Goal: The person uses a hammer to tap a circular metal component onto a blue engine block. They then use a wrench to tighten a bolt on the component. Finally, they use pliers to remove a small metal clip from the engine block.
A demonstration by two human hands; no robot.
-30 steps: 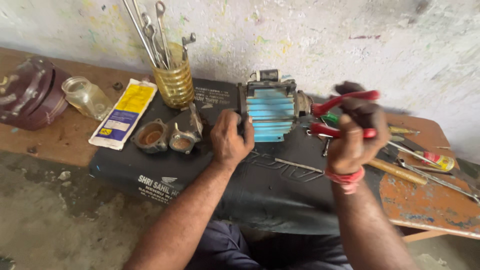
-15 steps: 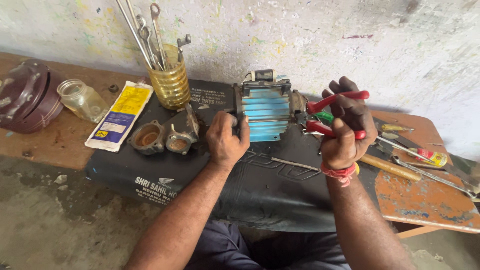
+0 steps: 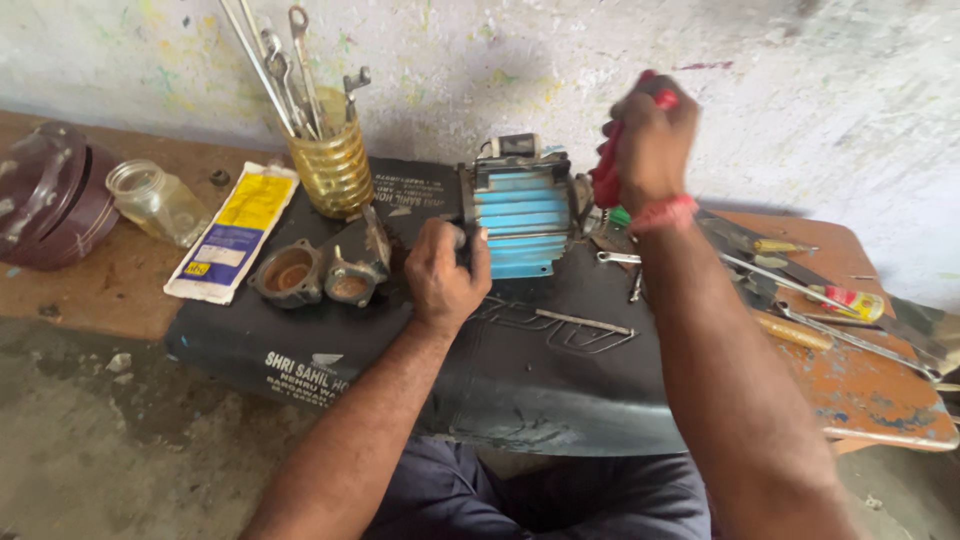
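A small blue finned motor (image 3: 523, 216) stands on a black rubber mat (image 3: 540, 370) over a low bench. My left hand (image 3: 446, 275) grips the motor's left end and holds it steady. My right hand (image 3: 648, 135) is raised above the motor's right end, closed on red-handled pliers (image 3: 606, 172) that point down toward the motor's shaft side. A red band circles my right wrist. The plier jaws are hidden behind my hand.
Two rusty metal housings (image 3: 318, 271) lie left of the motor. A yellow coil holder (image 3: 331, 165) carries several spanners. A glass jar (image 3: 155, 200), a maroon case (image 3: 45, 195) and a yellow-blue packet (image 3: 232, 232) sit at left. Screwdrivers (image 3: 820, 300) lie on the orange board at right.
My right hand with the pliers has swung from beside the motor to above its right end, turning the handles upright. My left hand stays on the motor.
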